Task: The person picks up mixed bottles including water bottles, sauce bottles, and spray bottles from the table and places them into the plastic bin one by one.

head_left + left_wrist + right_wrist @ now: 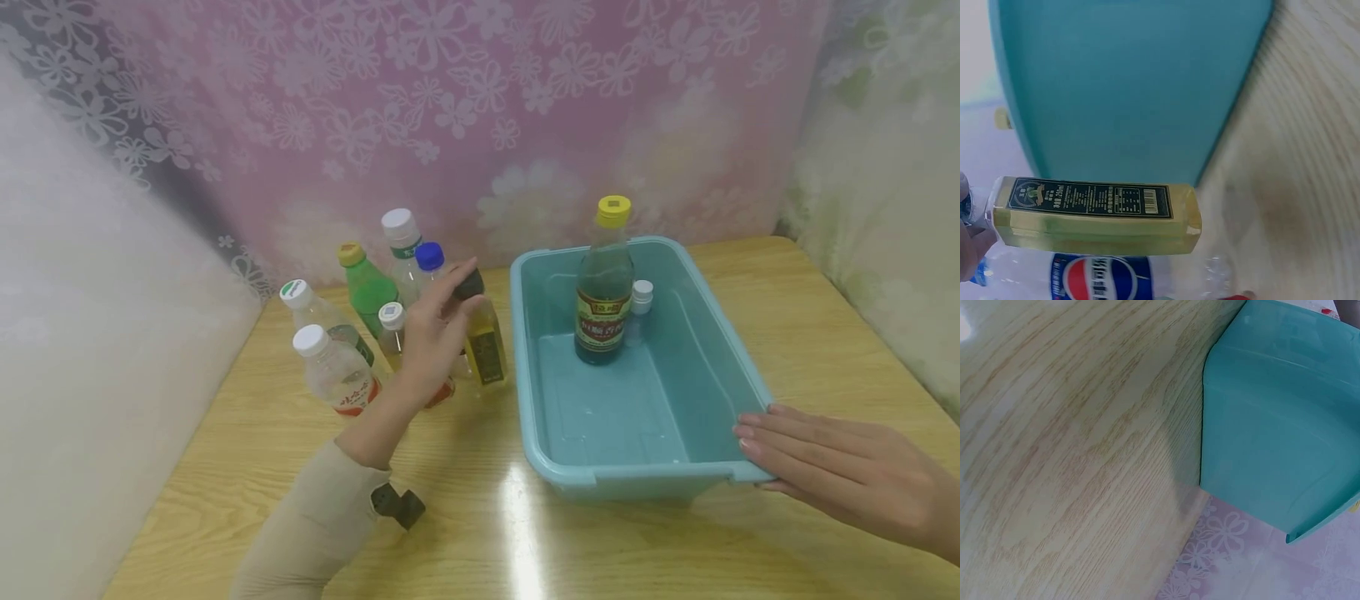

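My left hand (pixel 433 337) pinches the dark cap of a squarish oil bottle (pixel 487 352) at the left side of a teal plastic bin (pixel 528 392). In the left wrist view the oil bottle (pixel 1097 240) shows its black label, with fingertips (pixel 974 250) at its neck. Whether its base touches the table cannot be told. My right hand (pixel 847 467) rests with straight fingers on the bin's near right corner. Inside the bin stand a yellow-capped vinegar bottle (pixel 602 308) and a small white-capped bottle (pixel 641 307).
Left of the bin stand a blue-capped Pepsi bottle (pixel 1104 277), a green bottle (pixel 371 292), a tall white-capped bottle (pixel 401 237) and several other white-capped plastic bottles. A floral curtain (pixel 450 125) hangs behind the wooden table (pixel 247 450).
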`<state>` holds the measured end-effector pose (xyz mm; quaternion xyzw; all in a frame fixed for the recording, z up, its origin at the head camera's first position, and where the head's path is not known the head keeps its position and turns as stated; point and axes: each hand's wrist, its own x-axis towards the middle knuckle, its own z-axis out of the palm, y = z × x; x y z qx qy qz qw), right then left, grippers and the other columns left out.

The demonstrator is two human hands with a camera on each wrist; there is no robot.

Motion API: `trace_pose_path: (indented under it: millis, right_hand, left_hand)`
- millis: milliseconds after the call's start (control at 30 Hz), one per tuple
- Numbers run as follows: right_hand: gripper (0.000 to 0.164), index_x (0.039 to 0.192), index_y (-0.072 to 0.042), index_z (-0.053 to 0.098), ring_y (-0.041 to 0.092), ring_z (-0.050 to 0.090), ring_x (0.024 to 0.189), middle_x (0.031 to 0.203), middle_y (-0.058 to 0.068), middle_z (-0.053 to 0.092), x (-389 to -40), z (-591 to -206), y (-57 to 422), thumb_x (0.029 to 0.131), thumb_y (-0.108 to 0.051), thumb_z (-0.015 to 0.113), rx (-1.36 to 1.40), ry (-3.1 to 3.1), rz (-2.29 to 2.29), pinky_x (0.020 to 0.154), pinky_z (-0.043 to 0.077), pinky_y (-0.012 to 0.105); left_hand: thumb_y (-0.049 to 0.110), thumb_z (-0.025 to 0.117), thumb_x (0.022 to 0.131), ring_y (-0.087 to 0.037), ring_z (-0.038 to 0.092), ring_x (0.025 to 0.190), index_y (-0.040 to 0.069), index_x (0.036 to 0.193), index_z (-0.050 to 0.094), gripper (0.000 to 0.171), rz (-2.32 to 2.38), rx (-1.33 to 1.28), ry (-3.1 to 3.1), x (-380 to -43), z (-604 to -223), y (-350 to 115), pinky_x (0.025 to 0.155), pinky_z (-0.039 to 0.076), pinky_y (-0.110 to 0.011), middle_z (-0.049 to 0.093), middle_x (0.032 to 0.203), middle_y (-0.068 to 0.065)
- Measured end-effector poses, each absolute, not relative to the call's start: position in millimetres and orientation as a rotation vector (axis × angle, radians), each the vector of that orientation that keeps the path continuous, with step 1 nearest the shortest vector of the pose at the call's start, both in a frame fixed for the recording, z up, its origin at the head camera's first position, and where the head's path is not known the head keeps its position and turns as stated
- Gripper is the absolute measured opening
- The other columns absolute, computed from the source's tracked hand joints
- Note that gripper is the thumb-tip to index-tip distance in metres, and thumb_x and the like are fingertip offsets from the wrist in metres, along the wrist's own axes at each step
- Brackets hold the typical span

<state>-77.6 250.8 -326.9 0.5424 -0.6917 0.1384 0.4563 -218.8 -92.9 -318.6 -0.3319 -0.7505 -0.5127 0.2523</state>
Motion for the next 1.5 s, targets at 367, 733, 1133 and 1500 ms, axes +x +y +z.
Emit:
trace_pose_path:
  millis: [367, 733, 1133, 1500]
  right_hand:
    - [0.036, 0.125, 0.003, 0.058, 0.014, 0.051, 0.125, 0.127, 0.01, 0.062, -77.6, -328.7, 252.6, 0.102, -0.02, 0.044, 1.331, -1.71, 0.304, 0.111, 0.033, 0.028]
    - [0.036, 0.126, 0.003, 0.058, 0.013, 0.051, 0.125, 0.127, 0.009, 0.061, -77.7, -329.7, 253.3, 0.102, -0.02, 0.043, 1.308, -1.719, 0.289, 0.111, 0.033, 0.027]
    - [0.036, 0.127, 0.002, 0.057, 0.013, 0.05, 0.126, 0.129, 0.009, 0.061, -76.8, -331.8, 254.3, 0.102, -0.02, 0.042, 1.278, -1.723, 0.261, 0.111, 0.032, 0.028]
    - [0.032, 0.119, 0.004, 0.063, 0.015, 0.057, 0.119, 0.118, 0.011, 0.066, -78.6, -327.9, 249.0, 0.1, -0.018, 0.048, 1.339, -1.652, 0.385, 0.108, 0.037, 0.027]
  left_hand:
    - [-0.003, 0.064, 0.086, -0.029, 0.059, 0.114, -0.007, 0.125, 0.055, 0.04, -1.344, -0.89, -1.965, -215.8, -291.6, -92.0, 0.092, 0.052, -0.03, 0.058, 0.124, -0.024]
    - [-0.007, 0.065, 0.083, -0.037, 0.06, 0.108, -0.012, 0.122, 0.055, 0.041, -1.298, -1.005, -1.8, -214.3, -265.8, -87.6, 0.089, 0.054, -0.031, 0.057, 0.12, -0.028]
    - [-0.013, 0.068, 0.078, -0.03, 0.067, 0.092, -0.016, 0.114, 0.058, 0.037, -1.207, -1.043, -1.648, -207.8, -243.2, -84.3, 0.075, 0.058, -0.026, 0.061, 0.113, -0.028]
    - [-0.009, 0.067, 0.08, -0.025, 0.067, 0.088, -0.018, 0.111, 0.058, 0.033, -1.248, -1.015, -1.553, -201.2, -223.9, -79.2, 0.07, 0.056, -0.021, 0.063, 0.111, -0.026]
